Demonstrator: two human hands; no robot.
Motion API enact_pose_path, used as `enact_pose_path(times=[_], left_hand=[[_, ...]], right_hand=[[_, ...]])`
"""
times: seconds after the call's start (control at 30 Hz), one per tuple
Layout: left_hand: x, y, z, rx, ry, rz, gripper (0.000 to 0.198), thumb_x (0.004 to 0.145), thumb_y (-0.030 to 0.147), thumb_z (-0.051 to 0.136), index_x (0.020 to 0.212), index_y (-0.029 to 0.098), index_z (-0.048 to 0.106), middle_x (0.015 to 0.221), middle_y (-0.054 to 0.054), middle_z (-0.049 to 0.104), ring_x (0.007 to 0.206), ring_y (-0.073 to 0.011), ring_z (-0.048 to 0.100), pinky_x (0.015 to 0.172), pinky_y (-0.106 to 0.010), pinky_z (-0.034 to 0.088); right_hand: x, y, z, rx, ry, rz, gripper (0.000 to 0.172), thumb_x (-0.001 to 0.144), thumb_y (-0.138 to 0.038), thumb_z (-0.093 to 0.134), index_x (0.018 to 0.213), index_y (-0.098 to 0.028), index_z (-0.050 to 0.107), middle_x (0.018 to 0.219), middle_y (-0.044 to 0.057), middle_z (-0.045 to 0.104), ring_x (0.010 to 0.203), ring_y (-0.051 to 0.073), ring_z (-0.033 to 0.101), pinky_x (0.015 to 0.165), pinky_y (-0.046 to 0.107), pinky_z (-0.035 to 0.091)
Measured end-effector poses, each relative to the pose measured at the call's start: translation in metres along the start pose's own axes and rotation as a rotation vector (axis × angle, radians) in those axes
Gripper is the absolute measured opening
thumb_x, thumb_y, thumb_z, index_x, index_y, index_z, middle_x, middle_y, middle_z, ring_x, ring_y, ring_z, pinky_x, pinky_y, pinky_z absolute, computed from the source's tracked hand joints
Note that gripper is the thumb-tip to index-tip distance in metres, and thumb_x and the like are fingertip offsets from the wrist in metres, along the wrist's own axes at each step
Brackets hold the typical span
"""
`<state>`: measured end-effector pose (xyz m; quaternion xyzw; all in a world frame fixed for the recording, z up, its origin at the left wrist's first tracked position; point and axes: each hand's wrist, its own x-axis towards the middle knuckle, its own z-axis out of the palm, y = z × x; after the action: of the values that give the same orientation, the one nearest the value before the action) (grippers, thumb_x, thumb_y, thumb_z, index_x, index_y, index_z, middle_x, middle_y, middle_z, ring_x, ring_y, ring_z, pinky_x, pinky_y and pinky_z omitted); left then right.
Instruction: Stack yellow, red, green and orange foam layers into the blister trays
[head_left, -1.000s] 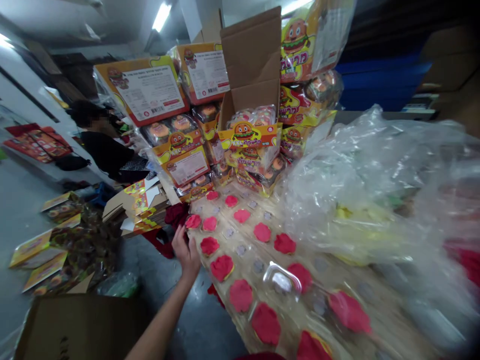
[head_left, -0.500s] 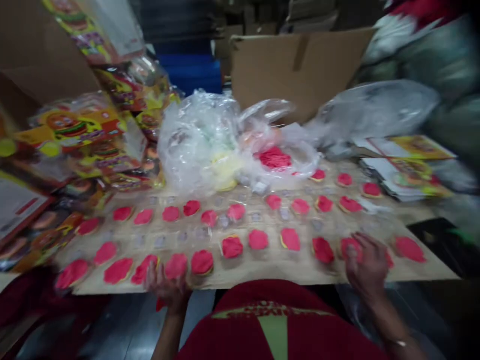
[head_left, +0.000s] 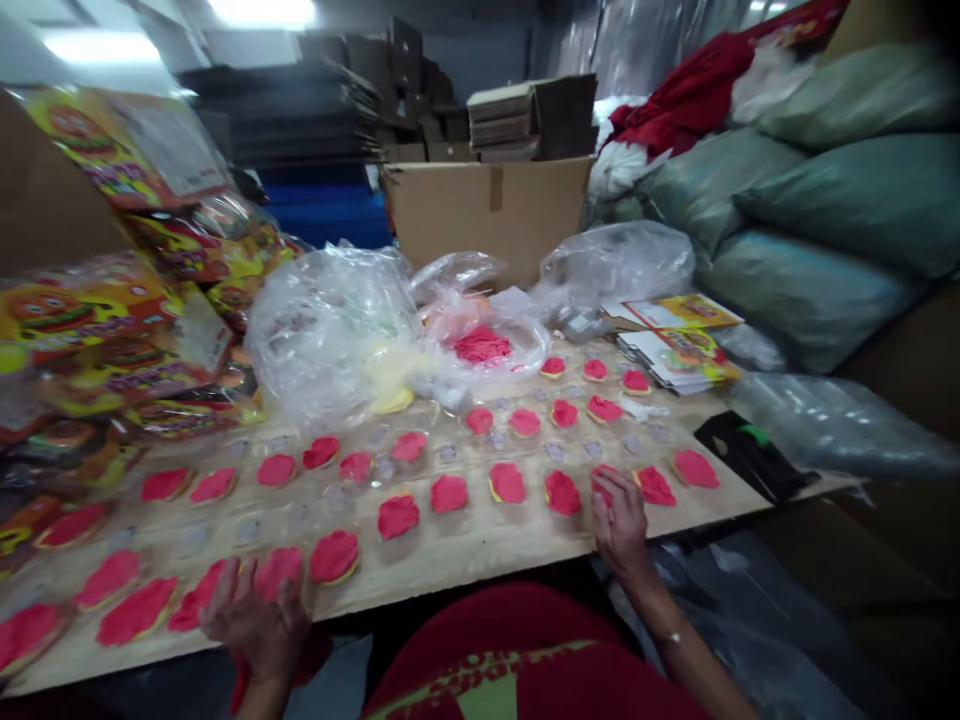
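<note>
Rows of ruffled red pieces, several with yellow edges beneath, lie in clear plastic on the table [head_left: 480, 545]. My left hand [head_left: 259, 615] is at the front edge, its fingers spread between a red piece [head_left: 195, 597] and another red piece [head_left: 280, 572]. Something red [head_left: 239, 682] shows beside my left wrist; I cannot tell whether the hand holds it. My right hand [head_left: 619, 515] rests its outstretched fingers over a red piece [head_left: 601, 484] and partly covers it. Beside that hand lie a red piece [head_left: 562, 493] and a red piece [head_left: 656, 486].
Behind the rows stand a large clear bag [head_left: 330, 320] and an opened bag of red pieces [head_left: 481, 346]. Packaged burger toys [head_left: 97, 310] are piled at left. Printed cards [head_left: 679, 345] and a black item [head_left: 750, 455] lie at right. A cardboard box [head_left: 487, 215] stands behind.
The view has tilted up and turned right, so the table appears farther left. My right hand has shifted left along the front row, onto a piece. My left hand stays near the same pieces.
</note>
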<state>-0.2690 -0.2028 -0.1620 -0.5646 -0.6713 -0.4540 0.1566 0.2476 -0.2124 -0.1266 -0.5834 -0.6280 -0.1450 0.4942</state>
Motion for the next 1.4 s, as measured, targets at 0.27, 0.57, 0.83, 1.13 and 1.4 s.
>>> enact_pose_path(times=[0.27, 0.57, 0.83, 1.13, 1.4], left_hand=[[0.002, 0.015, -0.007, 0.142, 0.018, 0.033, 0.057, 0.083, 0.046, 0.046, 0.130, 0.014, 0.047, 0.135, -0.024, 0.049, 0.131, -0.0394, 0.042, 0.106, -0.061, 0.027], [-0.001, 0.029, -0.005, 0.154, -0.031, 0.004, 0.064, 0.087, 0.054, 0.041, 0.132, 0.008, 0.044, 0.141, -0.024, 0.042, 0.136, -0.0323, 0.034, 0.113, -0.054, 0.015], [-0.001, 0.038, -0.007, 0.164, -0.065, -0.108, 0.068, 0.087, 0.056, 0.043, 0.137, 0.011, 0.042, 0.145, -0.018, 0.041, 0.137, -0.0267, 0.032, 0.116, -0.050, 0.015], [0.000, 0.049, -0.014, 0.029, -0.113, -0.202, 0.067, 0.086, 0.051, 0.047, 0.140, 0.013, 0.039, 0.149, -0.018, 0.034, 0.141, -0.0314, 0.023, 0.118, -0.051, 0.007], [0.001, 0.049, -0.013, 0.076, -0.102, -0.161, 0.064, 0.086, 0.047, 0.048, 0.138, 0.010, 0.042, 0.146, -0.019, 0.039, 0.138, -0.0312, 0.030, 0.117, -0.050, 0.012]], right_hand=[[0.039, 0.004, 0.012, 0.193, -0.071, -0.020, 0.024, 0.094, -0.023, 0.046, 0.112, -0.020, 0.061, 0.108, 0.012, 0.061, 0.105, 0.027, 0.057, 0.090, 0.050, 0.048], [0.078, -0.031, 0.040, 0.410, -0.225, -0.245, 0.023, 0.095, -0.028, 0.043, 0.105, -0.019, 0.062, 0.103, 0.011, 0.062, 0.103, 0.025, 0.058, 0.091, 0.045, 0.048], [0.080, -0.055, 0.018, 0.352, -0.293, -0.473, 0.027, 0.096, -0.032, 0.041, 0.104, -0.016, 0.062, 0.105, 0.013, 0.064, 0.105, 0.024, 0.057, 0.094, 0.043, 0.043], [0.070, -0.050, -0.022, 0.190, -0.303, -0.464, 0.029, 0.097, -0.032, 0.038, 0.100, -0.015, 0.062, 0.100, 0.015, 0.064, 0.103, 0.024, 0.056, 0.093, 0.040, 0.043], [0.066, -0.062, -0.021, 0.230, -0.292, -0.465, 0.025, 0.097, -0.031, 0.041, 0.099, -0.018, 0.062, 0.099, 0.011, 0.063, 0.100, 0.022, 0.056, 0.090, 0.040, 0.044]])
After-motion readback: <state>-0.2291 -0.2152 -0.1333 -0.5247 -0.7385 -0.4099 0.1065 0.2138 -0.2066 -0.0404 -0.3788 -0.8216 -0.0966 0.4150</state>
